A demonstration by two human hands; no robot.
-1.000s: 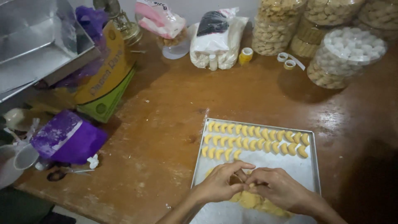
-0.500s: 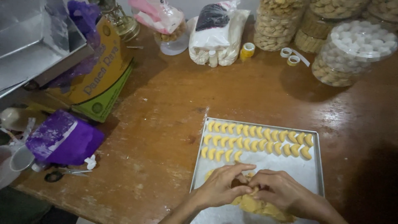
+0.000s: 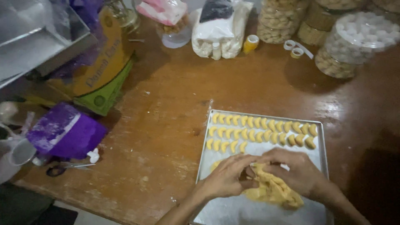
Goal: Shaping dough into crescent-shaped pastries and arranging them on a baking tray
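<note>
Lower centre of the frame: left hand point(image 3: 227, 179) and right hand point(image 3: 296, 171) pinch a piece from the yellow dough point(image 3: 273, 191) over the tray point(image 3: 204, 156), mid-shaping; next, a careful placement beside the crescent rows point(image 3: 258, 133).

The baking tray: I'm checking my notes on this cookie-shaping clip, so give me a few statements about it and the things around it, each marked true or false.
1. Both hands, left hand and right hand, are on the yellow dough lump. True.
2. The baking tray sits on a wooden table. True.
3. The shaped dough pieces fill the whole tray. False: they lie in rows at its far end, the third row only partly filled.
4. Scissors lie on the tray. False: they lie on the table near its left edge, beside a purple bag.
5. Clear jars stand at the far side of the table. True.
</note>
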